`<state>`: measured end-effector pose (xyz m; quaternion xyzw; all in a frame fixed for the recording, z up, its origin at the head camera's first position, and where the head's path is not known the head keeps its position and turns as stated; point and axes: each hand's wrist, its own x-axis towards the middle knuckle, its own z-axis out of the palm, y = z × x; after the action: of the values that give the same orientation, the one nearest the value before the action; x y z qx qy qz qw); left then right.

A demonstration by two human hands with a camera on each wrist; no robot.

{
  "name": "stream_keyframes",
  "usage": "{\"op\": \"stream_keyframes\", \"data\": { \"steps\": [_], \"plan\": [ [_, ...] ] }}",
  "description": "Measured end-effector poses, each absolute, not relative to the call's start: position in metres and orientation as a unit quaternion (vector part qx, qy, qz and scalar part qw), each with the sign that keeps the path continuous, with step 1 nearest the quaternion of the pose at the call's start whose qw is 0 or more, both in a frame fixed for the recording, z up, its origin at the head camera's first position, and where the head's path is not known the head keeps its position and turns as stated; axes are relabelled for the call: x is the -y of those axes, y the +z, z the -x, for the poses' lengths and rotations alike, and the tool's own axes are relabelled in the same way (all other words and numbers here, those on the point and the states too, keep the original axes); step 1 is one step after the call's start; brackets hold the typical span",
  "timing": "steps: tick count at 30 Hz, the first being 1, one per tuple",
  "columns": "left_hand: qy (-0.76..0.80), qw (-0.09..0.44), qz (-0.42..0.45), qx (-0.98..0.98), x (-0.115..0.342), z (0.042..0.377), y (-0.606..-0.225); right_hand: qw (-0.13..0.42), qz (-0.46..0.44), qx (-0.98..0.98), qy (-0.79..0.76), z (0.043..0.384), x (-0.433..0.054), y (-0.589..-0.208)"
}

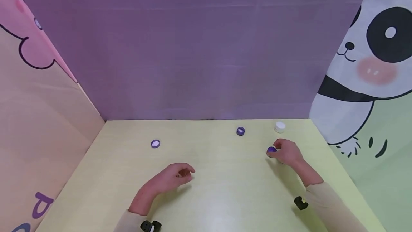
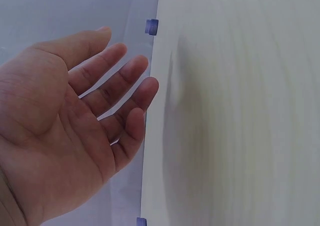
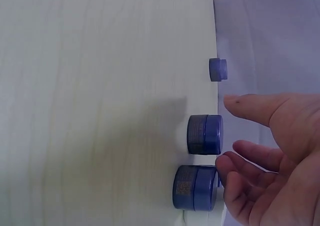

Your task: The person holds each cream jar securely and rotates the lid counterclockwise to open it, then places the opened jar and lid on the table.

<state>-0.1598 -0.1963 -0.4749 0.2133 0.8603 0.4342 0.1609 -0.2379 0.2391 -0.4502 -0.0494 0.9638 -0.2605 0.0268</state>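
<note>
Two purple jars (image 3: 205, 135) right at my right hand (image 1: 286, 152): thumb stretched out by one, fingers loosely bent by the other, grip released, though I can't tell if a fingertip touches. My left hand (image 1: 175, 177) hovers over the counter (image 1: 219, 196), slack and half-curled. Beyond the hands: one white container (image 1: 280, 127) past the right, one purple cap (image 1: 240, 131) between, one purple-rimmed disc (image 1: 155, 143) past the left.

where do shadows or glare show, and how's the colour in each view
Head view: the left hand and right hand cast shadows on the table, with pale sheen low centre and warmer colour; left wrist view: soft-edged shadow, cool greyish tint; right wrist view: soft shadow, cool tint again.
</note>
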Motion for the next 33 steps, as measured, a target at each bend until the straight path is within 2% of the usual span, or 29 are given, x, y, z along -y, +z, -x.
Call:
{"op": "stream_keyframes", "data": {
  "steps": [10,23,33],
  "plan": [
    [0.419,0.155,-0.211,-0.870,0.200,0.155,-0.471,0.031,0.056,-0.968,-0.243,0.242,-0.242,-0.456],
    [0.431,0.165,-0.205,-0.863,0.198,0.150,-0.472,0.046,0.020,-0.978,-0.201,0.246,-0.241,-0.458],
    [0.425,0.173,-0.201,-0.866,0.200,0.150,-0.476,0.037,0.043,-0.976,-0.212,0.247,-0.241,-0.462]
  ]
}}
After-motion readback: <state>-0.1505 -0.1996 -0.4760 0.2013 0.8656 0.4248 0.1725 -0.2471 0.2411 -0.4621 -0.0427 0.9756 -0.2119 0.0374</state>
